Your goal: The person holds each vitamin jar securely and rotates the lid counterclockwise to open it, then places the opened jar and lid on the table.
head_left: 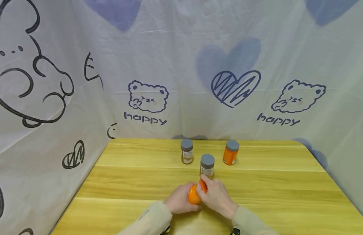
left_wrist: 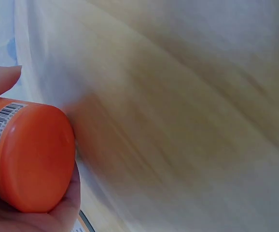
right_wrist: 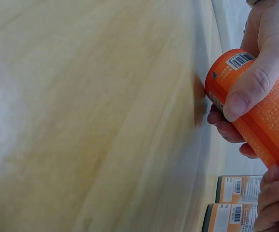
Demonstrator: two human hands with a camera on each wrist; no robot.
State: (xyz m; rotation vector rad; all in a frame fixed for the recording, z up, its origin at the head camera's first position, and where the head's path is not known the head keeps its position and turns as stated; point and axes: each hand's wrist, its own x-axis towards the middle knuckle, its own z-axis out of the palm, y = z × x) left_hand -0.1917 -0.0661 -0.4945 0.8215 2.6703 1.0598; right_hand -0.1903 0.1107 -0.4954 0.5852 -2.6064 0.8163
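In the head view an orange bottle (head_left: pixel 194 196) is held tilted between both hands, low over the front middle of the table. My left hand (head_left: pixel 180 199) wraps the bottle's body. At its far end, the fingers of my right hand (head_left: pixel 217 195) grip an orange cap (head_left: pixel 203 186), partly hidden by them. The bottle's smooth round base (left_wrist: pixel 38 159) faces the left wrist camera, beside a barcode. Printed label text shows on the bottle (right_wrist: pixel 274 113) in the right wrist view, under the left thumb. Just beyond the right hand stands a grey-capped jar (head_left: pixel 207 163), its lower part covered by the fingers.
Behind, another grey-capped jar (head_left: pixel 187 151) stands left and an orange jar with a grey cap (head_left: pixel 230 152) right, both upright. The wooden table (head_left: pixel 125 182) ends against a printed cloth backdrop (head_left: pixel 187 58); cloth also hangs along both sides.
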